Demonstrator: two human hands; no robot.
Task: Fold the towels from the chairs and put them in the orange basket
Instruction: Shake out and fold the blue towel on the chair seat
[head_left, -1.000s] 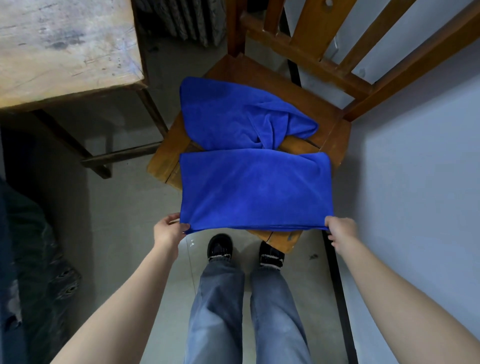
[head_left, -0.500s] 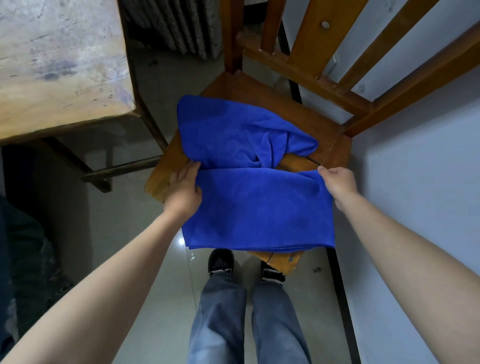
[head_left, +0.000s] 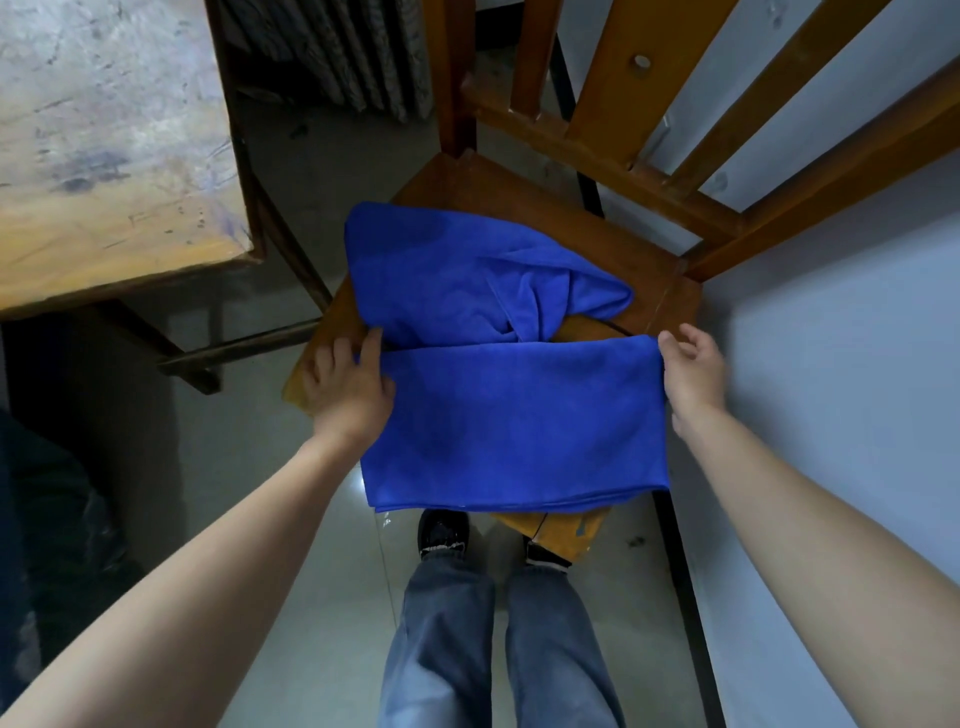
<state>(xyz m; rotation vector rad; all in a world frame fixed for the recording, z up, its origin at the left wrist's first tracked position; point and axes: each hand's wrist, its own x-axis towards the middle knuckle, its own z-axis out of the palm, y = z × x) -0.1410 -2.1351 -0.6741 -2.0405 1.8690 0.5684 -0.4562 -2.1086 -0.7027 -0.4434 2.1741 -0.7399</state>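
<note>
One wooden chair (head_left: 524, 192) bears two blue towels (head_left: 519, 421), both hands (head_left: 350, 387) touching one.

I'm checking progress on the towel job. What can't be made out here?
Head view:
- Orange basket: out of frame.
- Chair front edge: hidden under folded towel.
- Crumpled towel: one or more, folds hide it.
- Left hand grip: fingertips hidden by cloth.

Dim indoor light, glare spot on floor (head_left: 358, 486); wide-angle bending at edges, sharp centre
</note>
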